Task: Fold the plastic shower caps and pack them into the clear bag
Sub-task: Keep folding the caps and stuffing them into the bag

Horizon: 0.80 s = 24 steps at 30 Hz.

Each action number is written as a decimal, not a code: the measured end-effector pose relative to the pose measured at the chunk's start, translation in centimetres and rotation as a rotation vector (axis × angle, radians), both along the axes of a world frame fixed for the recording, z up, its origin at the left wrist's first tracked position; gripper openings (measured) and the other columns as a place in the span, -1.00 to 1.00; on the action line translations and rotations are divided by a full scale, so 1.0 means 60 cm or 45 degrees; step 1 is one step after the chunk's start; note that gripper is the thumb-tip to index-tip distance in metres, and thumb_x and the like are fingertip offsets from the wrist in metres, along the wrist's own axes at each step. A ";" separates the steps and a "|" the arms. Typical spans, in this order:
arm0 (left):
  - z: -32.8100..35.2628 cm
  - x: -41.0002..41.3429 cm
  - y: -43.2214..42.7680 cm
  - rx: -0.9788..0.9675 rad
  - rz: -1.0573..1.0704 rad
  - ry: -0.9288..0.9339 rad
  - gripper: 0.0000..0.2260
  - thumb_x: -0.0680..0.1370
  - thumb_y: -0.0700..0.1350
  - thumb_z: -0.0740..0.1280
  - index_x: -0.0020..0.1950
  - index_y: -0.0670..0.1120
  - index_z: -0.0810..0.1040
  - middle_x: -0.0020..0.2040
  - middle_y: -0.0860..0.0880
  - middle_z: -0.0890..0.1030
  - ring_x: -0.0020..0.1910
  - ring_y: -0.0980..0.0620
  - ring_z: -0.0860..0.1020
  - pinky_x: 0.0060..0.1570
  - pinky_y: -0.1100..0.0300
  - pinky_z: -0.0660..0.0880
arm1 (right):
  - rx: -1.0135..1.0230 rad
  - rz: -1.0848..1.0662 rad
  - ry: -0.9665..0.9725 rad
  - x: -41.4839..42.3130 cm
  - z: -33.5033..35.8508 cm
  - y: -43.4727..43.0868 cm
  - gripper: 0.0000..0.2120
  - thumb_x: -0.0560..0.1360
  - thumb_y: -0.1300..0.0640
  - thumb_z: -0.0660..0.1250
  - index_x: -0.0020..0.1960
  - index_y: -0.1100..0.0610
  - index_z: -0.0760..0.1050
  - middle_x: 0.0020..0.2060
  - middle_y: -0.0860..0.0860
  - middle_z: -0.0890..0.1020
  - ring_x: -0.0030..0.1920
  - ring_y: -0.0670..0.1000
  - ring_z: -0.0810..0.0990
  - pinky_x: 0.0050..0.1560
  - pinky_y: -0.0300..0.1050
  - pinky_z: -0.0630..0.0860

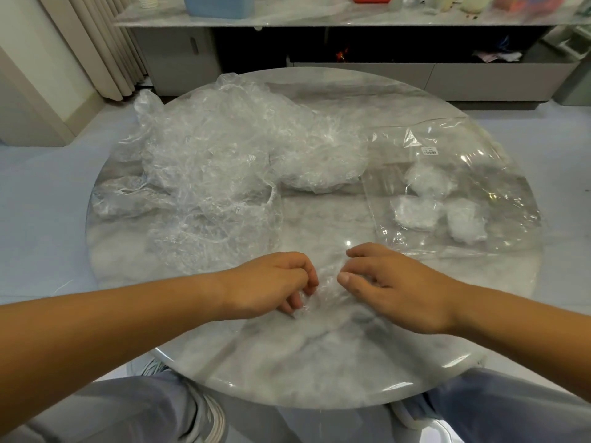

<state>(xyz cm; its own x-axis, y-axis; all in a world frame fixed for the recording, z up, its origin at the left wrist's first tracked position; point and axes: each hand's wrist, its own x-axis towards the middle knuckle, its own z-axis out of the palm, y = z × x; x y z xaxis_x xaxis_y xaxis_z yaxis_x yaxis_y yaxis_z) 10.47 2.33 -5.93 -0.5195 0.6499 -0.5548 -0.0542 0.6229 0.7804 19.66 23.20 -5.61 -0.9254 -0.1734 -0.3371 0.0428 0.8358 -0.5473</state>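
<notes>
A crumpled clear shower cap (327, 289) lies on the round marble table (319, 362) near its front edge, between my hands. My left hand (271, 282) pinches its left side with curled fingers. My right hand (393, 282) holds its right side, thumb and fingers bent over the plastic. A heap of loose shower caps (230, 161) covers the table's left and middle back. The clear bag (473, 161) lies flat at the right with three folded caps (428, 180) inside it.
The bag carries a small barcode label (430, 151) near its far edge. Behind the table runs a low cabinet (351, 78) under a long shelf (319, 17) with containers. My knees in grey trousers (128, 407) sit under the table's front.
</notes>
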 end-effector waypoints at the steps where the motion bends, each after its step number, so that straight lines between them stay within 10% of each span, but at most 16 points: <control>1: 0.002 -0.001 0.001 0.007 0.011 -0.031 -0.73 0.48 -0.09 0.20 0.10 -0.09 0.60 0.11 -0.11 0.63 -0.06 -0.02 0.62 0.15 -0.04 0.61 | -0.058 -0.045 -0.005 -0.003 -0.002 -0.001 -0.63 0.64 -0.19 0.11 -0.19 -0.02 0.49 0.14 -0.11 0.51 0.34 -0.21 0.38 0.27 -0.28 0.35; 7: -0.007 -0.017 0.012 -0.138 0.028 -0.142 -0.81 0.54 -0.02 0.31 -0.07 -0.04 0.71 -0.10 -0.08 0.66 -0.28 0.08 0.66 -0.16 0.30 0.60 | -0.346 -0.427 -0.170 -0.028 -0.012 -0.017 -0.65 0.63 -0.13 0.25 -0.08 0.07 0.68 -0.41 -0.13 0.51 -0.35 -0.14 0.48 -0.21 -0.29 0.41; 10: -0.024 -0.028 0.026 -0.313 0.118 -0.189 -0.64 0.58 -0.03 0.37 -0.40 -0.03 0.68 -0.24 -0.10 0.62 -0.42 0.04 0.66 -0.36 0.30 0.56 | -0.390 -0.483 -0.264 -0.028 -0.012 -0.024 -0.65 0.61 -0.15 0.27 -0.14 0.03 0.69 -0.30 0.03 0.54 -0.27 -0.02 0.49 -0.14 -0.11 0.46; 15: 0.001 -0.032 0.014 -0.125 0.122 -0.328 -0.63 0.56 -0.10 0.15 0.29 -0.17 0.56 -0.05 -0.18 0.52 -0.13 -0.13 0.69 0.09 0.04 0.63 | -0.558 -0.400 0.050 -0.016 0.005 -0.036 -0.76 0.61 -0.04 0.29 -0.13 -0.05 0.68 -0.17 -0.10 0.68 -0.12 -0.09 0.60 0.00 -0.19 0.49; 24: 0.002 -0.059 -0.008 0.088 0.209 -0.727 -0.69 0.53 -0.14 0.10 0.25 -0.15 0.38 0.07 -0.31 0.60 -0.02 -0.23 0.63 0.11 0.00 0.52 | -0.641 -0.134 -0.078 0.008 -0.016 -0.061 -0.64 0.55 -0.13 0.15 0.26 -0.21 0.58 0.18 -0.27 0.56 0.33 -0.26 0.42 0.44 -0.14 0.30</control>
<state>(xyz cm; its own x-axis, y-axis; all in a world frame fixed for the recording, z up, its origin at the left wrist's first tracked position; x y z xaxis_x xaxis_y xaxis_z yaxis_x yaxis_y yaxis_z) 6.90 1.85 -5.78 -0.2483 0.6307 -0.7353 -0.5684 0.5198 0.6378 20.14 19.56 -6.60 -0.9276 -0.2354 -0.2901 0.1569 0.4591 -0.8744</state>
